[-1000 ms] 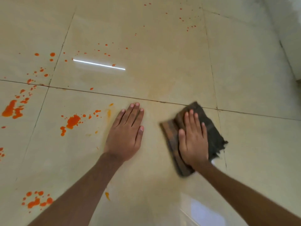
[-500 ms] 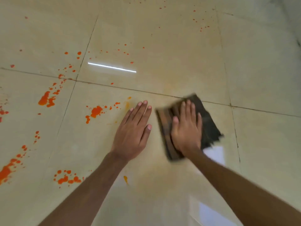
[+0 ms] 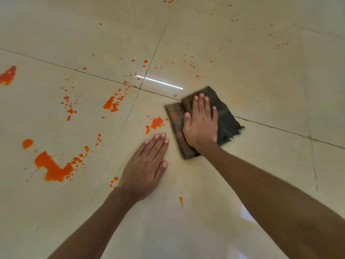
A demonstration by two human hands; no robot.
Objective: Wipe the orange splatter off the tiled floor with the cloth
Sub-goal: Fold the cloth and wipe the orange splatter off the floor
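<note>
Seen from above: right hand [image 3: 200, 122] pressed flat, fingers spread, on a dark folded cloth [image 3: 222, 116], pinning it to the tiled floor [image 3: 261, 81] for wiping pressure. Left hand [image 3: 147, 165] open, palm down, gripping nothing, likely bracing body weight. Nearest orange splatter [image 3: 156, 122] just left of the cloth; larger patches [image 3: 53, 168] farther left, not yet wiped.

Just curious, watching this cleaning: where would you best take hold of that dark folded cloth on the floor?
Pinch the dark folded cloth at its loose, frayed right edge, coming from the right. It lies flat under the right hand, and that ragged edge is uncovered.
</note>
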